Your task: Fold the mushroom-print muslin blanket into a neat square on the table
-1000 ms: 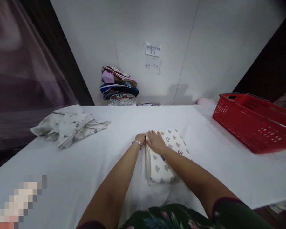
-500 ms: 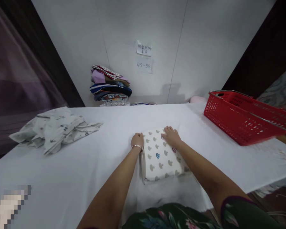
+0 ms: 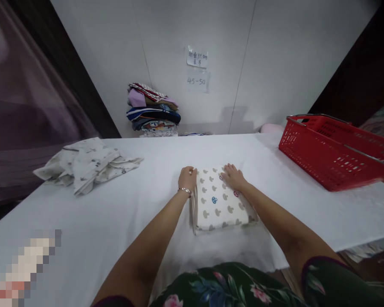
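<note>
In front of me lies a folded white cloth printed with grey mushrooms and a few blue and red ones. At its far left corner, my left hand has its fingers closed on the folded edge, with a bracelet on the wrist. My right hand lies flat near the far right corner, fingers stretched out over the top layer. Layers of the fold show along the left side.
A crumpled patterned cloth lies at the left of the white-covered table. A red perforated basket stands at the right. Behind the table is a stack of folded textiles; paper signs hang on the wall.
The view has shifted slightly, so the scene sits a little differently in it. My left hand has turned a bit at the corner; my right hand still rests on the cloth.
</note>
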